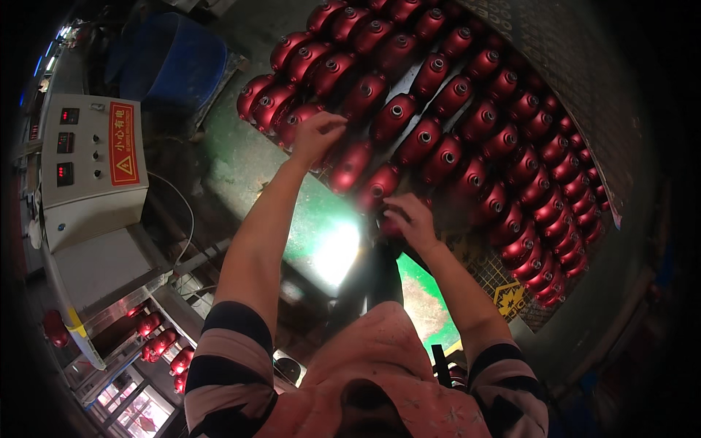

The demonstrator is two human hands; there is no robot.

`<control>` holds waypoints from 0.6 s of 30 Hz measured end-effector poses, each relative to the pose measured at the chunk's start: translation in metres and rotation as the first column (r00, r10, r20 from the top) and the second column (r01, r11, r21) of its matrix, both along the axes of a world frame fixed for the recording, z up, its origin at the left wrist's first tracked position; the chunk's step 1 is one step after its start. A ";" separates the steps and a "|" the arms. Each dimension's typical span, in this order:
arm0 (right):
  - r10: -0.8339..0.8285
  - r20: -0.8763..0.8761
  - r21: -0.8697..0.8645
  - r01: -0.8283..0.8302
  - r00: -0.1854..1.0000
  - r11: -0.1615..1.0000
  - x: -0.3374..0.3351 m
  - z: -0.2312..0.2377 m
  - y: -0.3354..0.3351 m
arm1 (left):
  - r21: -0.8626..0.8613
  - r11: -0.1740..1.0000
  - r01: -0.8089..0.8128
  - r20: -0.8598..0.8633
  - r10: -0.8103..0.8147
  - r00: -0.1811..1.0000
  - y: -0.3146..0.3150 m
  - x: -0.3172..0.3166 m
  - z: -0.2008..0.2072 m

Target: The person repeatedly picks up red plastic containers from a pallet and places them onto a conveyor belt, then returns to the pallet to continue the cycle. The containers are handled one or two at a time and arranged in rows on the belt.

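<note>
Many glossy red metal bottles (394,118), each with a small silver neck, stand in close rows before me. My left hand (318,137) hovers at the near left edge of the rows, its fingers bent and thumb apart, with no bottle seen in its grasp. Beside it are a red bottle (298,120) and a slightly blurred one (350,166). To the right, my right hand (413,223) has its fingers loosely curved and apart, close to the neck of another bottle (380,184). Just under those fingers a further bottle (391,228) is partly hidden.
A grey control cabinet (91,157) with displays and a red warning label stands at left. Behind it is a large blue drum (186,62). More red bottles (162,342) sit on a rack at lower left. Printed cardboard (504,292) lies near the rows on the green floor (252,175).
</note>
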State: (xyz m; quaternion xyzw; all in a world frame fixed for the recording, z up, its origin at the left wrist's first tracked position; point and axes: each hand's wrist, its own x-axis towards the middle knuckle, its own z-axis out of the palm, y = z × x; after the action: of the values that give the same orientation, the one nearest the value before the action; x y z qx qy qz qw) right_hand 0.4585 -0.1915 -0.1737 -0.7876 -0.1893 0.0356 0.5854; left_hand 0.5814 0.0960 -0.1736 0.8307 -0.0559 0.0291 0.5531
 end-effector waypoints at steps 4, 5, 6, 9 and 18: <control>-0.115 -0.101 -0.008 0.115 0.988 0.993 -0.008 0.010 0.009 | -0.048 0.979 -0.199 -0.063 0.196 0.979 -0.003 -0.017 0.003; -0.095 -0.166 0.040 0.103 0.982 0.994 -0.008 0.012 0.011 | -0.051 0.983 -0.175 -0.121 0.168 0.978 -0.003 -0.023 0.007; -0.080 -0.266 0.060 0.099 0.961 0.993 -0.007 0.014 0.015 | -0.065 0.985 -0.159 -0.130 0.150 0.980 -0.003 -0.031 0.012; -0.042 -0.386 -0.012 0.041 0.921 0.999 0.002 0.018 0.025 | 0.039 0.998 0.047 -0.030 -0.046 0.999 -0.003 -0.048 0.028; -0.098 -0.400 -0.136 0.046 0.911 0.990 0.013 0.013 0.043 | 0.445 0.786 0.429 -0.121 -0.422 0.899 -0.006 -0.051 0.033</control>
State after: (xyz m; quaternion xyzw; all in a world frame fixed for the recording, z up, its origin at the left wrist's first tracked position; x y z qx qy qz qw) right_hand 0.4717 -0.1487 -0.1605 -0.8042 -0.0319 0.1883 0.5629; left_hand 0.5302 0.0904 -0.1406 0.9039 -0.2426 -0.1164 0.3326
